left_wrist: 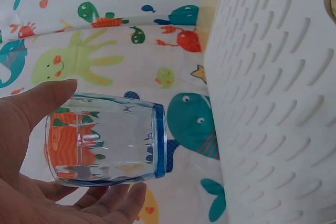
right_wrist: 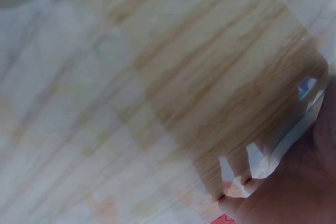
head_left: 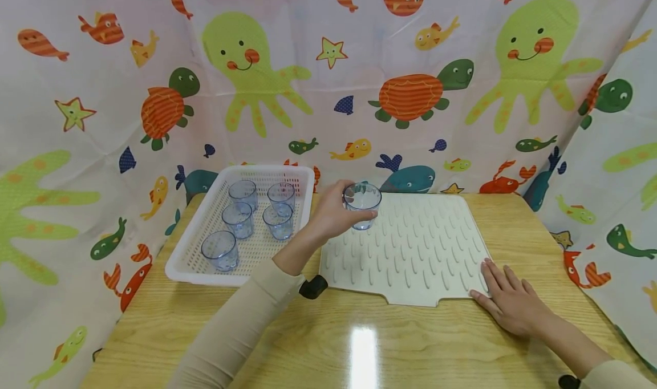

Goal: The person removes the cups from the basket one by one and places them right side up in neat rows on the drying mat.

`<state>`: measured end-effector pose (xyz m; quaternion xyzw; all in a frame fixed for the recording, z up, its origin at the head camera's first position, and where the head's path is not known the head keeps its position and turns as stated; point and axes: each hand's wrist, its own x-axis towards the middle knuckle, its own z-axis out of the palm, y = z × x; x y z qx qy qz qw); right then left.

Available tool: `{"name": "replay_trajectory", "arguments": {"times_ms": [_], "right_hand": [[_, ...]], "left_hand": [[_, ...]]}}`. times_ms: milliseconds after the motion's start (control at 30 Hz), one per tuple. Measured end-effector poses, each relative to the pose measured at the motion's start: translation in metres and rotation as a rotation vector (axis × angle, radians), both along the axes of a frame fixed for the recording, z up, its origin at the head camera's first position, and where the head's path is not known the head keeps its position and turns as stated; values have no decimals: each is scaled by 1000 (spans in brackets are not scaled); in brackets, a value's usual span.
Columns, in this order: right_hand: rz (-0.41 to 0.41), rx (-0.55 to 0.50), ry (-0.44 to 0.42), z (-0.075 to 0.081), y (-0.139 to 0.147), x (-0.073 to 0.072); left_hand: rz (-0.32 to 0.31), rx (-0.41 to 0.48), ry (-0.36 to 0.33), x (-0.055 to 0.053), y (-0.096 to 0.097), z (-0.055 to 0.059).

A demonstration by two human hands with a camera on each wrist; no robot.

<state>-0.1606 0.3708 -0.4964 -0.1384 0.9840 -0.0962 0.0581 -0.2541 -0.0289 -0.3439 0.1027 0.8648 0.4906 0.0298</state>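
A clear drinking glass (head_left: pixel 363 198) with a blue rim is in my left hand (head_left: pixel 331 212), thumb on one side and fingers on the other. It is upright, over the left back part of a white ridged draining board (head_left: pixel 410 246). The left wrist view shows the tumbler (left_wrist: pixel 110 140) between thumb and fingers, with nothing inside. At the board's front right edge, my right hand (head_left: pixel 513 303) lies with fingers extended, fingertips on the edge. Only part of that hand (right_wrist: pixel 294 198) shows in the right wrist view, low over the wood.
Left of the board, a white perforated plastic basket (head_left: pixel 177 266) holds several similar glasses (head_left: pixel 220 251), all standing upright. Basket and board rest on a wooden table (head_left: pixel 287 343). A curtain (head_left: pixel 318 92) printed with sea animals hangs behind and at both sides.
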Motion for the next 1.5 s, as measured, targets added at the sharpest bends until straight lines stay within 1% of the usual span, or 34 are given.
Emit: {"name": "replay_trajectory", "arguments": {"times_ms": [133,367,600,800,1000,1200,1333,1500], "right_hand": [[0,-1,-8,0,0,-1],[-4,-1,-30,0,0,-1],[-5,6,-40,2,0,0],[-3,18,-26,7,2,-1],[-2,19,-41,2,2,1],[-2,17,-35,-2,2,2],[0,16,-30,1,1,1],[-1,21,-28,4,0,0]], "left_hand": [[-21,8,14,-1,3,1],[-33,20,23,-2,7,1],[-50,37,13,-3,12,1],[-46,46,31,-3,19,4],[-39,54,24,-2,23,3],[-37,35,17,-6,28,-3],[-35,44,13,-10,33,-4],[-10,55,-4,-15,38,-7]]}}
